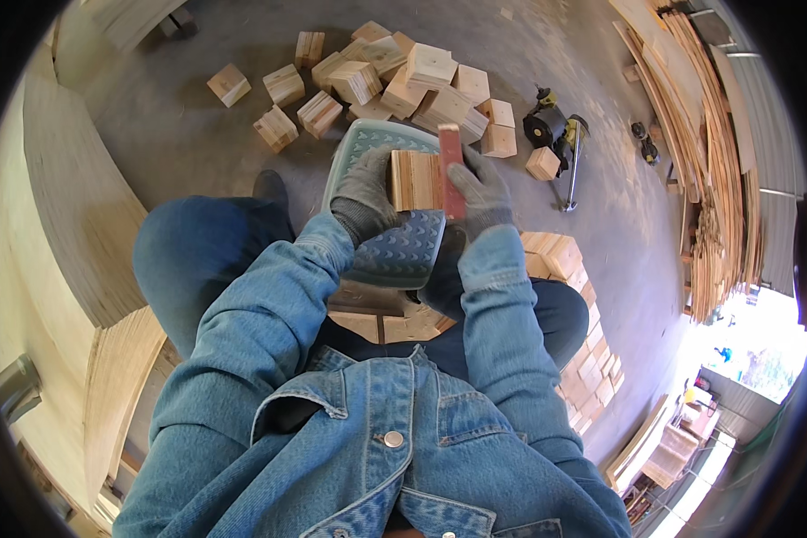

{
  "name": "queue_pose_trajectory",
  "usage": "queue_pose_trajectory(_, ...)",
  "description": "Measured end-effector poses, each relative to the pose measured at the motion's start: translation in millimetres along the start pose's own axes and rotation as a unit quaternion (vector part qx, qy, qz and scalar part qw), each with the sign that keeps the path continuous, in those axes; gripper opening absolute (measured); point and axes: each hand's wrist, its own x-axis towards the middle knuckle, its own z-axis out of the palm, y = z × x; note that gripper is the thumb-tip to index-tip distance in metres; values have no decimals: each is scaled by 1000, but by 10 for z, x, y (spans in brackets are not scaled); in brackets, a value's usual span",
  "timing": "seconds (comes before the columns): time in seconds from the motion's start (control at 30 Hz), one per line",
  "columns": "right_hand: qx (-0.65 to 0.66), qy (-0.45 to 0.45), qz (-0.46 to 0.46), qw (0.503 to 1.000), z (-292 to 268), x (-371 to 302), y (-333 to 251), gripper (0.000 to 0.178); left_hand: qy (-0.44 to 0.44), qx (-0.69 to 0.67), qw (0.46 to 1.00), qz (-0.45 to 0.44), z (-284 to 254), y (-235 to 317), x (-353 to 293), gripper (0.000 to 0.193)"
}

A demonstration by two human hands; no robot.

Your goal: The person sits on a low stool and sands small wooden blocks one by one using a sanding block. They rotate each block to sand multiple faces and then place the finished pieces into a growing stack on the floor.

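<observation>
My gloved left hand [366, 190] is closed round the left side of a layered wooden block [414, 179]. Against the block's right side my gloved right hand [484, 190] grips a reddish-brown sanding block [450, 166], a long flat bar standing lengthwise, with a pale worn far end. Both are held over a pale green plastic piece [394, 255] with a patterned top, which sits between my knees. Its full shape is partly hidden by my hands and sleeves.
A loose heap of wooden blocks [430, 65] lies on the concrete floor ahead. Power tools [547, 125] stand right of it. More blocks [592, 368] are stacked by my right knee. Plywood sheets [72, 206] rise at left; boards [704, 179] lean at far right.
</observation>
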Motion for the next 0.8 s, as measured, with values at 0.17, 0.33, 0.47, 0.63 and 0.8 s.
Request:
queue_pose_trajectory(0.17, 199, 3, 178, 964, -19, -884, -219, 54, -11, 85, 996, -20, -131, 69, -39, 97)
queue_pose_trajectory(0.33, 26, 70, 95, 993, 124, -1067, -428, 47, 22, 75, 997, 17, -96, 41, -49, 89)
queue_pose_trajectory(0.47, -267, 106, -169, 943, 292, -798, -436, 51, 35, 59, 997, 20, -101, 87, -89, 90)
queue_pose_trajectory(0.63, -427, 92, -132, 890, 499, -203, -718, 52, 8, 7, 1000, -3, -39, -132, -51, 96)
queue_pose_trajectory(0.8, -464, 46, -84, 880, 532, -291, -776, 60, 18, 6, 1000, -15, -44, -53, -81, 97)
